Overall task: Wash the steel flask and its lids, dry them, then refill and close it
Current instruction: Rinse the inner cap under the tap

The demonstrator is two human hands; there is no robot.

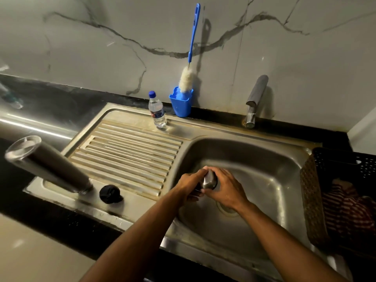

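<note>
Veined marble wall (101, 47), black countertop (50, 102), dim light

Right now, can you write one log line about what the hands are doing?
step: washing | left hand and right hand: hold steel lid over sink | flask: on drainboard | black lid: beside flask

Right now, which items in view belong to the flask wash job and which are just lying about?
Job:
- steel flask, open, on the drainboard
- black inner lid beside it
- steel cap, held by left hand and right hand over the sink
- bottle brush
- tap

Lying about:
- water bottle
- basket with striped cloth
</note>
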